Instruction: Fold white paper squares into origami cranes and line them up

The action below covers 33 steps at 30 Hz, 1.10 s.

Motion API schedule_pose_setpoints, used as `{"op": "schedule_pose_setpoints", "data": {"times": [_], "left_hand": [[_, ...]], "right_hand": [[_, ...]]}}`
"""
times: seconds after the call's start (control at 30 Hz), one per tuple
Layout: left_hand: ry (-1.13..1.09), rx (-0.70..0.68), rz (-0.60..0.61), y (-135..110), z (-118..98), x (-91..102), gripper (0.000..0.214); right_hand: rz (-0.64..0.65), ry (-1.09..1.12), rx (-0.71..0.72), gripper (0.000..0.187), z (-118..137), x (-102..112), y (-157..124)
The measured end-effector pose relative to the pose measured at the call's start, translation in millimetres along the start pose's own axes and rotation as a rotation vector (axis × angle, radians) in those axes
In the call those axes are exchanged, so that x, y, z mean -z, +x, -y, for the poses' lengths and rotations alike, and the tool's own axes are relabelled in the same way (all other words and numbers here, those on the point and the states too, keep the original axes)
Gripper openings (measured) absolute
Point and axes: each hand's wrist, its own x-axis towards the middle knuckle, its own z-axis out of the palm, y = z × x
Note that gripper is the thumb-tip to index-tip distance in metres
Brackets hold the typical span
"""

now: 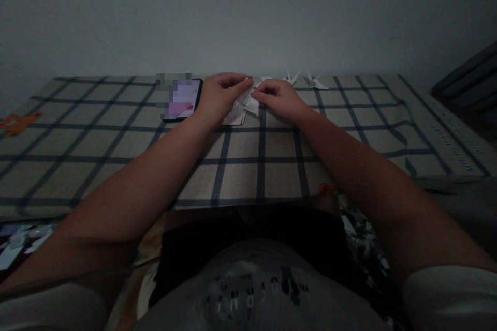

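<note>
Over the far part of the table, my left hand [220, 95] pinches a folded piece of white paper [250, 104] between thumb and fingers. My right hand [282, 99] has its fingers curled together at the paper's right edge, thumb against the index finger, also gripping it. Dark marks show on the paper, but they are too small to read. Below it, partly covered by the left hand, lie some flat paper sheets [235, 116]. Behind my right hand stand folded paper cranes with pointed tips, one crane [317, 81] further right and another crane [290, 79] partly hidden.
A lit phone [183, 99] lies left of my left hand. The checked tablecloth [277, 139] reaches back to a grey wall [248, 15]. An orange printed figure [19, 123] is at far left. A dark slatted object [469, 85] stands at the right edge.
</note>
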Motion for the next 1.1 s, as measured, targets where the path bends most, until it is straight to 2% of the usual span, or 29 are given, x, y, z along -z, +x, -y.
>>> {"op": "schedule_pose_setpoints", "data": {"times": [0.33, 0.6, 0.8, 1.1], "left_hand": [[0.004, 0.045, -0.015, 3.1, 0.6, 0.8, 0.036], [0.001, -0.008, 0.008, 5.0, 7.8, 0.7, 0.040], [-0.039, -0.015, 0.098, 3.8, 10.1, 2.9, 0.042], [0.005, 0.065, 0.074, 0.9, 2.1, 2.6, 0.041]], "right_hand": [[-0.002, -0.015, 0.018, 0.023, 1.3, -2.0, -2.4], [-0.003, -0.070, 0.057, 0.024, 5.0, 1.4, -2.2], [0.025, -0.093, 0.085, 0.027, 3.5, 5.6, -0.8], [0.011, -0.109, 0.090, 0.026, -0.7, 2.0, -0.1]]}}
